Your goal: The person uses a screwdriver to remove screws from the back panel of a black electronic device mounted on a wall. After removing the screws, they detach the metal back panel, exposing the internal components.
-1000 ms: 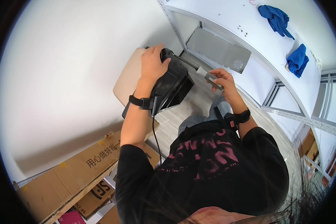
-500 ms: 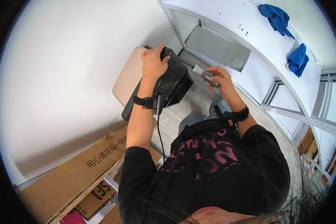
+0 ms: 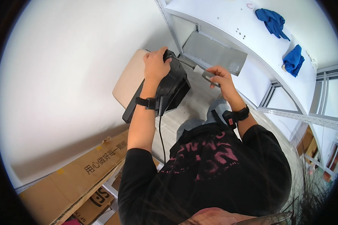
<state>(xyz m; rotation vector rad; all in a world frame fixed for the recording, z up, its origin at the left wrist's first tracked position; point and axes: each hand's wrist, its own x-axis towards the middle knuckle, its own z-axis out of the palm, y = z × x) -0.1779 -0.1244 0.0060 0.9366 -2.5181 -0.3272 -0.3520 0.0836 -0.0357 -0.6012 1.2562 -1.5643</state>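
Note:
In front of me is a bulky black plastic housing [image 3: 173, 80] with a flat beige panel [image 3: 128, 75] along its left side; its exact kind I cannot make out. My left hand [image 3: 156, 66] is wrapped over its top far corner, fingers curled on the edge. My right hand [image 3: 221, 78] grips the grey and white handle of a screwdriver [image 3: 199, 70]. The long thin shaft points up and left, and its tip meets the housing's corner close to my left fingertips. Exactly what the tip touches is too small to tell.
White shelving [image 3: 229, 18] curves along the right, bearing two blue cloths [image 3: 273, 24] and several tiny metal pieces [image 3: 241, 33]. A grey metal sheet [image 3: 210, 51] leans below. Long cardboard box [image 3: 67, 180] lies lower left. A black cable [image 3: 160, 137] hangs from my left wrist strap.
The whole view has shifted slightly, with the shelving a little farther left. Both hands keep their grips, and the screwdriver tip stays at the housing's corner.

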